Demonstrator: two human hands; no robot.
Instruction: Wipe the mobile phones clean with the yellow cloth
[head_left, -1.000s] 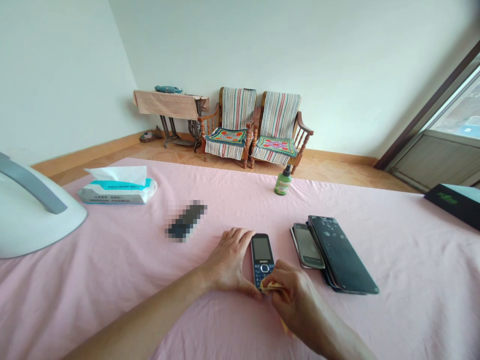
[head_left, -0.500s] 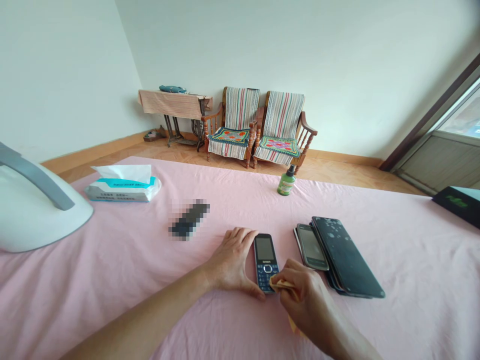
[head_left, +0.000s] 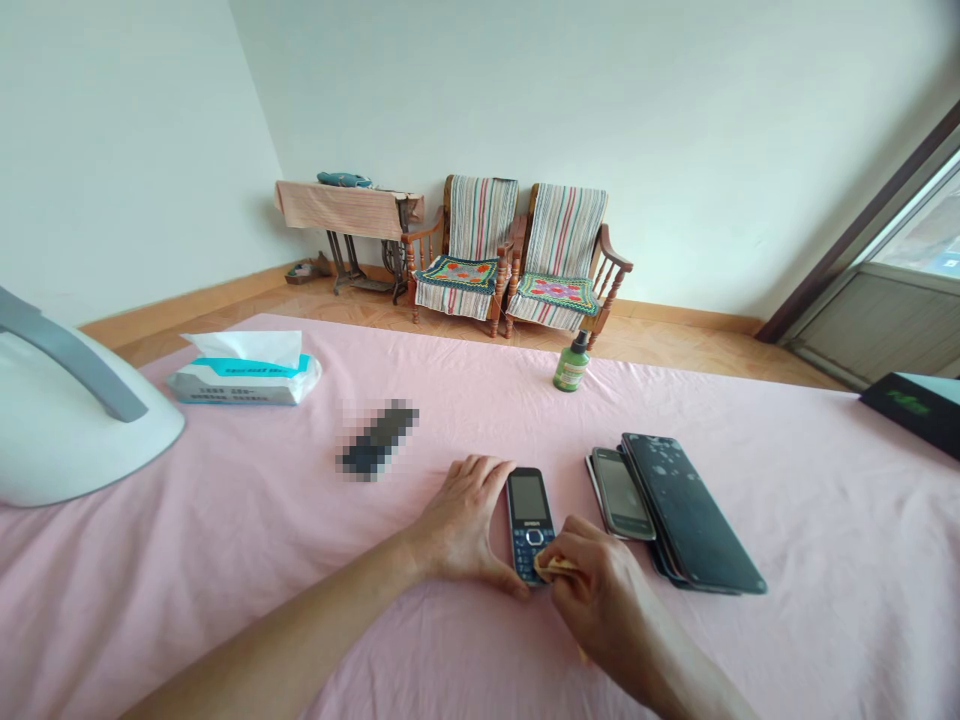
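Note:
A dark blue keypad phone [head_left: 530, 497] lies face up on the pink cloth cover, its screen end pointing away from me. My left hand [head_left: 465, 520] steadies it along the left side, fingertips at the top corner and thumb at the bottom edge. Pinched in my right hand [head_left: 600, 580] is a folded yellow cloth [head_left: 553, 567], pressed on the lower right keys. Just right of that hand lies a grey touchscreen phone [head_left: 624, 495], on top of something thin. Beside it a large dark phone [head_left: 697, 515] with a marked screen tops a stack.
A pixelated dark object [head_left: 380, 438] lies left of the phone. Farther out are a tissue pack [head_left: 244, 380] and a green spray bottle [head_left: 572, 366]. A white appliance [head_left: 82, 420] fills the left edge; a black box [head_left: 911, 410] sits at the right. Two chairs [head_left: 480, 240] stand beyond.
My right hand has shifted slightly left, taking the cloth farther across the lower keys. My left hand and the keypad phone stay in place.

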